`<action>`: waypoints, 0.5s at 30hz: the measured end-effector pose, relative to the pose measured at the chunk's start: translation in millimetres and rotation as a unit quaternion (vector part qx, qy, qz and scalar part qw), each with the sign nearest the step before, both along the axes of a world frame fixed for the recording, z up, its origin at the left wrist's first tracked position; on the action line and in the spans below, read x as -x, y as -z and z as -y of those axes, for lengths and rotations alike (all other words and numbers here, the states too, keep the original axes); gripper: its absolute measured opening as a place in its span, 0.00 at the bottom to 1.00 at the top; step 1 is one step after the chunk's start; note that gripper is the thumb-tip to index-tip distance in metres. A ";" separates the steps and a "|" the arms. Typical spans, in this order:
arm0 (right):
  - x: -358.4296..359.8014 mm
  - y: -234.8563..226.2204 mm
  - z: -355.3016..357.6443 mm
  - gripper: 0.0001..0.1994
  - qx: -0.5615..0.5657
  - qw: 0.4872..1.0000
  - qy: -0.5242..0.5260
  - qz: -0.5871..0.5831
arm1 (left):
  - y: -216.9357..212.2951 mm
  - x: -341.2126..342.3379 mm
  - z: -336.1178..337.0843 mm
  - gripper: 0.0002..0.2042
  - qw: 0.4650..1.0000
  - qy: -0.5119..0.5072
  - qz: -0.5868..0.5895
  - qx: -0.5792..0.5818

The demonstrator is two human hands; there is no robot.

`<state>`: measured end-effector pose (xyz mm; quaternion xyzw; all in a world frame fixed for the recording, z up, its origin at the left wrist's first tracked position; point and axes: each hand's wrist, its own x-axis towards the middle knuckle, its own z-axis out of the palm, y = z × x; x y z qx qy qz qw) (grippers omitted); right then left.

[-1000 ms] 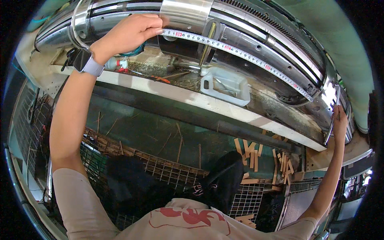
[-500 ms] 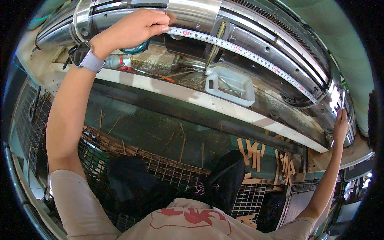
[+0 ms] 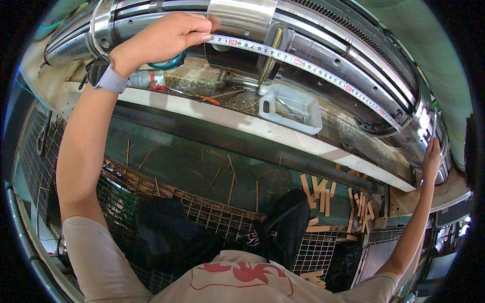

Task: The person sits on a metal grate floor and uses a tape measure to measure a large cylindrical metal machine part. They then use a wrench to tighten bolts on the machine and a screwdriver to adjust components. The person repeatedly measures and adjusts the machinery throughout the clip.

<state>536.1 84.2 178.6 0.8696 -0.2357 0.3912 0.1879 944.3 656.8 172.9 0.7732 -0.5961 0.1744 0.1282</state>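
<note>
A white tape measure (image 3: 303,64) stretches along a polished metal cylinder assembly (image 3: 247,17), sloping down to the right. At its left end my left hand (image 3: 169,39) is closed, pinching the tape between thumb and fingers; a watch is on that wrist. The tape's right end lies by a metal collar (image 3: 420,132). Beside that collar my right hand (image 3: 432,159) is closed around a thin, shiny metal rod (image 3: 434,123) that points upward; its exact kind is unclear. A brass-coloured bar (image 3: 271,55) stands in a slot behind the tape.
Below the cylinder, a ledge (image 3: 242,118) carries a cut-open translucent plastic container (image 3: 290,108), a small bottle (image 3: 144,79) and an orange-handled tool (image 3: 208,99). Wooden strips (image 3: 321,194) lie lower right, near wire-mesh flooring (image 3: 212,209). A toothed rack (image 3: 333,25) runs along the cylinder's top.
My left hand has shifted very slightly to the left, with the tape still pinched in it. My right hand keeps the rod in nearly the same place.
</note>
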 end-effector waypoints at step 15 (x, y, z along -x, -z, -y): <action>3.1 0.1 7.5 0.13 0.015 1.000 -0.014 0.018 | 2.1 -4.2 0.5 0.12 1.000 0.007 0.008 0.006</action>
